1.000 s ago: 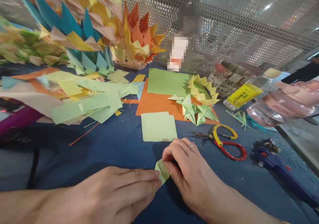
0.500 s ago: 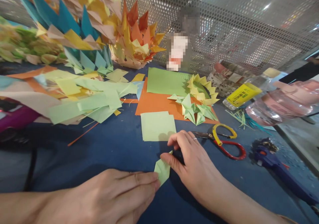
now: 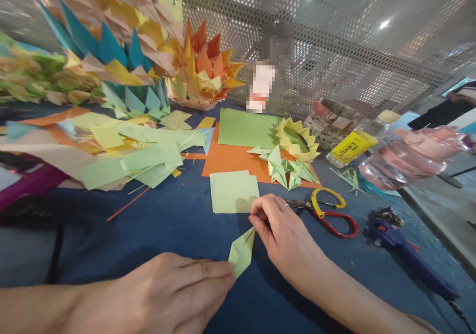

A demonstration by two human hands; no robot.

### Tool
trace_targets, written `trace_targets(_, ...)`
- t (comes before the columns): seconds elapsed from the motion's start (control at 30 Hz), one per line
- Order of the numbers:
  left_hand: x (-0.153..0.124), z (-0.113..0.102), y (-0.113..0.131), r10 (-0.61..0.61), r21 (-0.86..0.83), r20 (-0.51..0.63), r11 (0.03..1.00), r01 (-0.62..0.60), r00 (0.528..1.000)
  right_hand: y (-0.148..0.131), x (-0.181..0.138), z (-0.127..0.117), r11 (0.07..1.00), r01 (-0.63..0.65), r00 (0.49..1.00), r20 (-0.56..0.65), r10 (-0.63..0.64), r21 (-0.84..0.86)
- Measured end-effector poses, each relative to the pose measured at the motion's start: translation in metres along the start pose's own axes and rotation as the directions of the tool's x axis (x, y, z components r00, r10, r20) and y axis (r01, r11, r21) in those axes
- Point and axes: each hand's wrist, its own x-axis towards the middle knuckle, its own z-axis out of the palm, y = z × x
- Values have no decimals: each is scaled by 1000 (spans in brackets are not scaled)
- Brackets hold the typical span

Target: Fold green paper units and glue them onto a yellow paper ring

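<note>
A pale green paper (image 3: pixel 241 252), folded to a narrow point at its upper end, lies on the dark blue table in front of me. My left hand (image 3: pixel 178 287) holds its lower left end with the fingers together. At the pointed tip, my right hand (image 3: pixel 280 227) has thumb and forefinger closed in a pinch. Just beyond my fingers sits a small stack of pale green paper squares (image 3: pixel 234 193). Scissors (image 3: pixel 330 210) with one yellow and one red handle lie beside my right hand, their blade tips partly hidden behind it.
Folded green pieces (image 3: pixel 284 168) and a yellow pointed ring (image 3: pixel 297 136) rest on orange and green sheets. Right are a blue glue gun (image 3: pixel 412 259), a yellow-labelled bottle (image 3: pixel 353 145) and a pink bottle (image 3: pixel 405 158). Paper scraps (image 3: pixel 148 150) and large folded-paper models (image 3: pixel 204 71) occupy the left and back.
My right thumb has drawn back from the paper's face to its upper tip, so more of the folded point shows. The left hand keeps its hold. The view has shifted slightly.
</note>
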Motion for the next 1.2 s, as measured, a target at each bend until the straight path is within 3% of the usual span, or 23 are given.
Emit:
trace_targets(0.23,11,-8,-1,17,-69,-79,997,-23,997,2,-5,-5,998,56,998,0,-56,14)
trace_targets(0.5,12,-6,5,-131,-225,-160,970,93,978,-11,-11,-22,997,71,986,151,-67,-25)
trace_targets(0.63,14,-9,-4,-177,-196,-372,975,109,911,-14,-12,-21,996,68,989,134,-59,-60)
trace_targets(0.77,14,-14,-20,-322,-254,-446,940,226,836,-12,-12,-28,996,75,995,68,-78,54)
trace_targets(0.93,11,-17,-34,-502,-369,-434,857,360,748,14,0,-55,995,-62,982,-175,75,82)
trace_targets(1.1,12,-12,-40,-527,-396,-396,837,378,752,55,12,-69,984,-175,916,-362,171,21)
trace_targets(1.2,10,-10,-43,-528,-380,-388,839,391,756,56,12,-66,984,-174,909,-390,146,-36)
